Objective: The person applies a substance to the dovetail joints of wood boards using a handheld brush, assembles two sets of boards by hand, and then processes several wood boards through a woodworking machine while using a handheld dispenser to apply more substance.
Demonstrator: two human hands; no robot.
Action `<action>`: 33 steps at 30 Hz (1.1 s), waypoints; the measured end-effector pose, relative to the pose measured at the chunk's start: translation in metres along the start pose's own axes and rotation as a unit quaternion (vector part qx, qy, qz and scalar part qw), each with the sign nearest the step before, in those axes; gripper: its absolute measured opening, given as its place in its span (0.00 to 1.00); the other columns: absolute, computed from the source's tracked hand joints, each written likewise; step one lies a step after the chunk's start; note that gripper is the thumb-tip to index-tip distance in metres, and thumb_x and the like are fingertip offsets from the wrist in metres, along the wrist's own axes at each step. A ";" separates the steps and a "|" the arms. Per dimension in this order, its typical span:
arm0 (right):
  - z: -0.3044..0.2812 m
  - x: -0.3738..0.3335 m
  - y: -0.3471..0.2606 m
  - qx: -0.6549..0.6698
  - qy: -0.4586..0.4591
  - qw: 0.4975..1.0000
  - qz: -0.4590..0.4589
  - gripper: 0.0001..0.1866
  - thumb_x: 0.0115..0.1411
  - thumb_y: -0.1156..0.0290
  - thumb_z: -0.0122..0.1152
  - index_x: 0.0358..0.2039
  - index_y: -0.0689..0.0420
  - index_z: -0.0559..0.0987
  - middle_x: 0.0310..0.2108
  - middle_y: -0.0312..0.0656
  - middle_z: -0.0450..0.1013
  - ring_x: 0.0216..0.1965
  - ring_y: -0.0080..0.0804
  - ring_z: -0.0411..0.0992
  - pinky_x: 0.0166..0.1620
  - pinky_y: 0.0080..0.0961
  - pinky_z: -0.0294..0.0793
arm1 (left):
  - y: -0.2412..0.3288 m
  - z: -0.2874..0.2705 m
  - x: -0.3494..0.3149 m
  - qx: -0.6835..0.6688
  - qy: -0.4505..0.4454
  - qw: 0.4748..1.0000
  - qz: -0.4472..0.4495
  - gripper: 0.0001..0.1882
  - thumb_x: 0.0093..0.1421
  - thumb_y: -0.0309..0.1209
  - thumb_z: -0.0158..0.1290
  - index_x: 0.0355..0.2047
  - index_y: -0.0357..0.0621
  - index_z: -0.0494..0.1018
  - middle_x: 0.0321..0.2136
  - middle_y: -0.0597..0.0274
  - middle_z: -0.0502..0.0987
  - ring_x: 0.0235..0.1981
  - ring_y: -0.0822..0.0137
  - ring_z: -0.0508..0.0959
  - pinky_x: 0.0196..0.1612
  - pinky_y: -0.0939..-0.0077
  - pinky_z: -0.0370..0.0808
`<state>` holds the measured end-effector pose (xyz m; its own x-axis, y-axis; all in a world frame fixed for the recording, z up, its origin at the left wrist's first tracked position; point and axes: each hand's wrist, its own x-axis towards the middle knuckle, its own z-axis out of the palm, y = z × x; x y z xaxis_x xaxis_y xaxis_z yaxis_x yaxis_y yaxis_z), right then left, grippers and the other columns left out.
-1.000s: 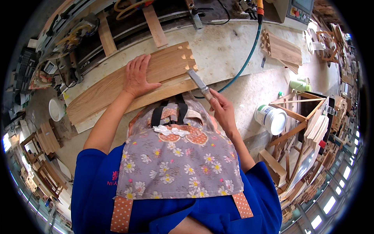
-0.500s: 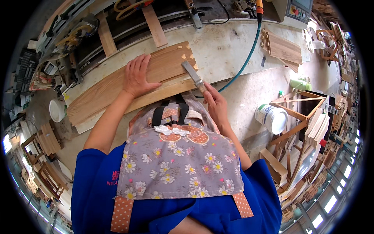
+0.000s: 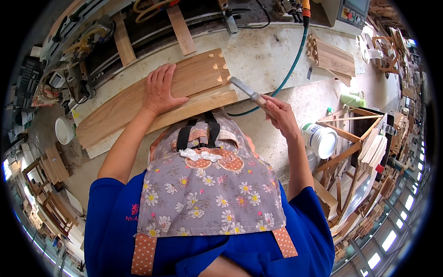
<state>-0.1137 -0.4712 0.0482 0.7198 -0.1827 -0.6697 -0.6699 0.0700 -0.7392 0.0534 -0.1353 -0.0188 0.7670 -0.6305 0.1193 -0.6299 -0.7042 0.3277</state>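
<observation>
left hand (image 3: pixel 159 91) spread on wooden board (image 3: pixel 197 69); right hand (image 3: pixel 282 114), grip pinching flat-bladed tool (image 3: pixel 245 88) near board's end.

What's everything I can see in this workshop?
Worktop: 1, off-white, upper centre
Long board: 1, brown, on worktop
Tool: 1, grey blade, near board's right end
Smaller boards: at least 2, brown, worktop's right
Hose: 1, teal, right
Buckets: 2, white, left and right
Container: 1, green, right
Machinery: count unclear, grey, top
Loose timber: uncountable, brown, edges
Apron: 1, grey, worn
Left fingers: 1 set, bare, on board
Right fingers: 1 set, bare, around tool
</observation>
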 end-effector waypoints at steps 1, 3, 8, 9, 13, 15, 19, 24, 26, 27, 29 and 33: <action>0.002 0.002 0.001 -0.002 -0.007 1.000 0.003 0.21 0.64 0.57 0.54 0.53 0.55 0.75 0.18 0.31 0.68 0.13 0.10 0.57 0.14 0.10 0.49 | 0.000 0.000 0.000 0.003 -0.001 1.000 -0.002 0.54 0.32 0.51 0.67 0.60 0.47 0.57 0.55 0.56 0.63 0.57 0.56 0.62 0.61 0.59 0.56; 0.005 0.004 0.006 0.010 -0.011 1.000 0.005 0.21 0.64 0.57 0.54 0.53 0.55 0.74 0.18 0.31 0.68 0.13 0.10 0.57 0.14 0.10 0.49 | 0.000 0.000 0.000 0.001 0.000 1.000 -0.002 0.55 0.32 0.51 0.67 0.60 0.47 0.57 0.55 0.57 0.63 0.57 0.56 0.62 0.61 0.60 0.56; 0.019 0.003 0.020 0.067 0.003 0.998 0.002 0.21 0.64 0.58 0.55 0.54 0.56 0.74 0.19 0.31 0.68 0.13 0.10 0.57 0.14 0.10 0.49 | -0.001 0.001 -0.001 -0.005 0.002 1.000 -0.003 0.55 0.32 0.52 0.67 0.60 0.47 0.57 0.56 0.57 0.63 0.58 0.56 0.62 0.61 0.60 0.56; 0.025 0.001 0.030 0.089 0.017 0.996 -0.009 0.21 0.64 0.59 0.54 0.54 0.56 0.74 0.20 0.31 0.68 0.14 0.10 0.58 0.15 0.10 0.50 | -0.001 0.001 -0.001 -0.004 0.001 1.000 -0.002 0.55 0.32 0.52 0.67 0.60 0.47 0.57 0.56 0.57 0.63 0.58 0.56 0.62 0.61 0.60 0.56; 0.055 -0.004 0.054 0.063 0.088 0.991 -0.076 0.19 0.64 0.64 0.53 0.55 0.56 0.73 0.23 0.31 0.70 0.19 0.11 0.61 0.19 0.10 0.55 | -0.002 0.000 0.001 -0.004 0.001 1.000 0.001 0.55 0.32 0.52 0.67 0.60 0.47 0.57 0.56 0.57 0.63 0.58 0.57 0.62 0.61 0.60 0.56; 0.060 -0.005 0.060 0.029 0.122 0.982 -0.140 0.19 0.64 0.68 0.52 0.55 0.57 0.73 0.29 0.32 0.73 0.24 0.14 0.63 0.25 0.11 0.61 | -0.001 0.000 0.001 -0.005 -0.003 1.000 -0.002 0.55 0.32 0.52 0.67 0.60 0.46 0.57 0.56 0.57 0.63 0.58 0.57 0.62 0.61 0.60 0.56; 0.056 -0.016 0.057 -0.048 0.136 0.980 -0.141 0.18 0.64 0.68 0.53 0.54 0.57 0.74 0.32 0.31 0.73 0.25 0.16 0.64 0.28 0.13 0.64 | -0.001 0.001 -0.001 -0.006 0.008 1.000 -0.002 0.55 0.30 0.48 0.68 0.59 0.45 0.58 0.56 0.56 0.64 0.58 0.55 0.63 0.60 0.58 0.56; 0.052 -0.001 0.046 -0.053 0.121 0.985 -0.108 0.18 0.63 0.67 0.54 0.53 0.55 0.75 0.31 0.30 0.72 0.26 0.16 0.65 0.28 0.15 0.65 | -0.001 0.000 0.001 -0.007 0.002 1.000 0.003 0.54 0.32 0.50 0.67 0.59 0.45 0.58 0.56 0.56 0.64 0.57 0.55 0.63 0.61 0.59 0.56; 0.041 -0.005 0.050 -0.024 0.097 0.990 -0.104 0.18 0.63 0.66 0.54 0.53 0.55 0.75 0.29 0.29 0.72 0.26 0.16 0.65 0.28 0.15 0.64 | -0.002 -0.001 0.001 -0.003 0.000 1.000 0.001 0.54 0.33 0.51 0.66 0.59 0.45 0.58 0.55 0.56 0.63 0.57 0.56 0.62 0.61 0.59 0.56; 0.037 -0.007 0.052 -0.011 0.085 0.991 -0.100 0.18 0.63 0.66 0.54 0.53 0.55 0.75 0.29 0.29 0.71 0.26 0.16 0.65 0.28 0.15 0.64 | -0.001 0.000 0.001 -0.005 0.000 1.000 0.002 0.54 0.33 0.51 0.67 0.59 0.45 0.58 0.55 0.56 0.63 0.57 0.56 0.62 0.61 0.59 0.56; 0.035 0.000 0.053 -0.033 0.095 0.988 -0.121 0.18 0.63 0.65 0.55 0.53 0.55 0.75 0.28 0.29 0.71 0.26 0.16 0.65 0.28 0.14 0.64 | 0.001 0.000 0.001 -0.006 0.006 1.000 0.006 0.54 0.32 0.51 0.67 0.59 0.45 0.58 0.55 0.56 0.64 0.57 0.55 0.63 0.61 0.59 0.56; 0.041 0.013 0.037 -0.059 0.094 0.989 -0.102 0.17 0.63 0.67 0.56 0.52 0.57 0.76 0.33 0.32 0.74 0.28 0.17 0.66 0.33 0.17 0.70 | -0.002 0.001 0.001 -0.004 0.008 1.000 0.005 0.54 0.32 0.51 0.67 0.59 0.45 0.58 0.55 0.56 0.64 0.57 0.55 0.63 0.60 0.59 0.56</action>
<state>-0.1220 -0.4309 0.0096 0.8028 -0.3615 -0.4741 -0.5391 -0.1006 -0.8362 0.0548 -0.1348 -0.0201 0.7629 -0.6316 0.1379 -0.6362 -0.6957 0.3336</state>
